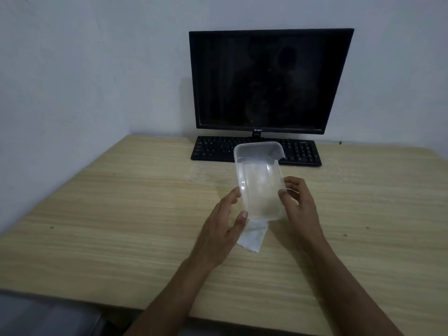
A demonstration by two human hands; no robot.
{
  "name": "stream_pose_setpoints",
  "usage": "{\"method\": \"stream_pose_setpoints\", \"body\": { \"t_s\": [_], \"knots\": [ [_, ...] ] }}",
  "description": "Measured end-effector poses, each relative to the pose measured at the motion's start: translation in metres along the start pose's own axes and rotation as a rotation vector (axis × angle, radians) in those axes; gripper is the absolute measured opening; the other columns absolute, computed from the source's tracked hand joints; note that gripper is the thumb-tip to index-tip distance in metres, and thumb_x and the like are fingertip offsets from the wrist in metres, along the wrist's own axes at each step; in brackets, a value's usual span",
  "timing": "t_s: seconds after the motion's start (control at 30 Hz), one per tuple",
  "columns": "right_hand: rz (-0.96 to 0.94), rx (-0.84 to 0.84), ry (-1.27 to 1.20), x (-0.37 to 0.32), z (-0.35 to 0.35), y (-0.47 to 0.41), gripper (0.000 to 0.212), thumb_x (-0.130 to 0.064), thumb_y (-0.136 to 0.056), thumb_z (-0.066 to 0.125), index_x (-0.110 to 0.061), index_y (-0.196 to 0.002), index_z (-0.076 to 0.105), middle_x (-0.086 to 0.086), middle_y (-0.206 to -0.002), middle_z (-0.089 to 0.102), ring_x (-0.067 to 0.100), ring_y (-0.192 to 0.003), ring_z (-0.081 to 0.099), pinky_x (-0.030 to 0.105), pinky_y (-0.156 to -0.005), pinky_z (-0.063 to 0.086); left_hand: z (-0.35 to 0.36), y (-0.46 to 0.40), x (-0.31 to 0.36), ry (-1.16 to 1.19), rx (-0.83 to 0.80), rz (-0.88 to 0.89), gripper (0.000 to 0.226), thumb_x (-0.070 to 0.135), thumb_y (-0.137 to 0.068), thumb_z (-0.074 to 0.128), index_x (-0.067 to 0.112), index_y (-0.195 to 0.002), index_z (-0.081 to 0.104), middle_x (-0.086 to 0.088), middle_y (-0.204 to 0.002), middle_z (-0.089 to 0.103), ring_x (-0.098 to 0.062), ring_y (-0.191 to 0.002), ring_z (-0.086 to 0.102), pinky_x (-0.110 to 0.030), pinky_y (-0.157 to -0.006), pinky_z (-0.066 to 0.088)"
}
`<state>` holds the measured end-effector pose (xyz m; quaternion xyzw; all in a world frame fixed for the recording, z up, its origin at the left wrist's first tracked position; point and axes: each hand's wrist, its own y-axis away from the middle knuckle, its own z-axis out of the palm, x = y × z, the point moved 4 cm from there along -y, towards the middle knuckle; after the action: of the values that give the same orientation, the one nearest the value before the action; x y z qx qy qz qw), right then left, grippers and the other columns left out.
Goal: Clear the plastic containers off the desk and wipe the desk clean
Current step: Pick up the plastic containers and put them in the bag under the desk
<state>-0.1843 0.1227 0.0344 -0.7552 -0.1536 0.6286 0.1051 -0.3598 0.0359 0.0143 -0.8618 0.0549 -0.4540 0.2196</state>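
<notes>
The clear container [259, 180] is held between both hands, left hand [226, 224] and right hand [299, 202] gripping its near sides, its long axis running away toward the keyboard [213, 149].

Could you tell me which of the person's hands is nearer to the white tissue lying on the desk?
Left. The left hand grips the plastic container with its thumb right above the tissue; the right hand holds the container's other side, farther up and away.
</notes>
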Motion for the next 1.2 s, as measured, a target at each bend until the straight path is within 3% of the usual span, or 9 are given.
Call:
{"method": "stream_pose_setpoints", "body": {
  "t_s": [0.17, 0.3, 0.47, 0.63, 0.77, 0.93, 1.1, 1.2],
  "knots": [
    [0.17, -0.023, -0.335, 0.002, 0.001, -0.001, 0.021, -0.023, -0.097, 0.052, -0.031, -0.116, 0.047, 0.0, -0.113, 0.064, 0.016, -0.1, 0.066, 0.037, -0.081, 0.058, 0.005, -0.008, -0.001, 0.112, -0.063, -0.058, 0.051, 0.045, -0.098, 0.044, 0.037, -0.146, 0.029, 0.018, -0.14, 0.046, 0.004, -0.127, 0.042, -0.03, -0.103, 0.044],
    [0.314, 0.124, -0.543, 0.013, -0.006, -0.004, 0.023, -0.024, -0.097, 0.051, -0.034, -0.116, 0.047, 0.003, -0.111, 0.068, 0.023, -0.099, 0.068, 0.041, -0.083, 0.054, 0.003, -0.019, -0.007, 0.083, -0.08, -0.088, 0.044, 0.038, -0.099, 0.045, 0.034, -0.143, 0.038, 0.017, -0.133, 0.052, 0.004, -0.122, 0.048, -0.023, -0.102, 0.042],
    [0.267, 0.267, -0.459, 0.016, -0.019, -0.009, 0.03, -0.026, -0.099, 0.047, -0.028, -0.128, 0.044, 0.003, -0.114, 0.065, 0.023, -0.101, 0.065, 0.042, -0.086, 0.054, -0.019, -0.049, -0.044, -0.261, 0.099, -0.038, 0.028, 0.028, -0.096, 0.055, 0.023, -0.123, 0.061, 0.009, -0.122, 0.061, -0.007, -0.114, 0.051, -0.019, -0.096, 0.037],
    [0.165, 0.216, -0.26, 0.018, -0.009, -0.005, 0.03, -0.035, -0.1, 0.044, -0.035, -0.13, 0.042, -0.002, -0.117, 0.06, 0.013, -0.098, 0.064, 0.036, -0.084, 0.054, -0.023, -0.081, -0.07, -0.51, 0.111, 0.083, 0.02, 0.022, -0.089, 0.067, 0.017, -0.108, 0.07, 0.001, -0.104, 0.068, -0.018, -0.095, 0.06, -0.031, -0.086, 0.047],
    [0.159, 0.197, -0.22, 0.022, -0.006, -0.006, 0.029, -0.038, -0.1, 0.043, -0.038, -0.129, 0.042, -0.006, -0.115, 0.059, 0.009, -0.097, 0.063, 0.036, -0.084, 0.054, -0.016, -0.096, -0.074, -0.587, 0.059, 0.102, 0.016, 0.024, -0.087, 0.067, 0.018, -0.102, 0.071, 0.003, -0.101, 0.068, -0.019, -0.091, 0.06, -0.037, -0.084, 0.048],
    [0.196, 0.197, -0.22, 0.027, -0.007, -0.007, 0.03, -0.041, -0.1, 0.041, -0.038, -0.13, 0.042, -0.007, -0.116, 0.059, 0.01, -0.099, 0.063, 0.04, -0.087, 0.054, -0.015, -0.1, -0.076, -0.637, 0.095, 0.112, 0.007, 0.02, -0.087, 0.067, 0.018, -0.092, 0.071, 0.004, -0.095, 0.066, -0.016, -0.085, 0.059, -0.03, -0.084, 0.04],
    [0.209, 0.201, -0.217, 0.028, -0.008, -0.007, 0.029, -0.042, -0.1, 0.04, -0.039, -0.129, 0.042, -0.009, -0.112, 0.06, 0.01, -0.097, 0.063, 0.044, -0.088, 0.054, -0.016, -0.104, -0.069, -0.652, 0.102, 0.148, 0.008, 0.009, -0.083, 0.067, 0.017, -0.084, 0.067, 0.004, -0.09, 0.061, -0.017, -0.083, 0.058, -0.045, -0.091, 0.045],
    [0.229, 0.204, -0.223, 0.028, -0.008, -0.007, 0.029, -0.044, -0.1, 0.039, -0.039, -0.128, 0.043, -0.01, -0.108, 0.061, 0.012, -0.096, 0.064, 0.048, -0.088, 0.054, -0.028, -0.105, -0.054, -0.545, 0.203, 0.197, 0.009, 0.004, -0.086, 0.062, 0.013, -0.088, 0.064, 0.001, -0.095, 0.059, -0.015, -0.086, 0.056, -0.034, -0.087, 0.046]
  ]
}}
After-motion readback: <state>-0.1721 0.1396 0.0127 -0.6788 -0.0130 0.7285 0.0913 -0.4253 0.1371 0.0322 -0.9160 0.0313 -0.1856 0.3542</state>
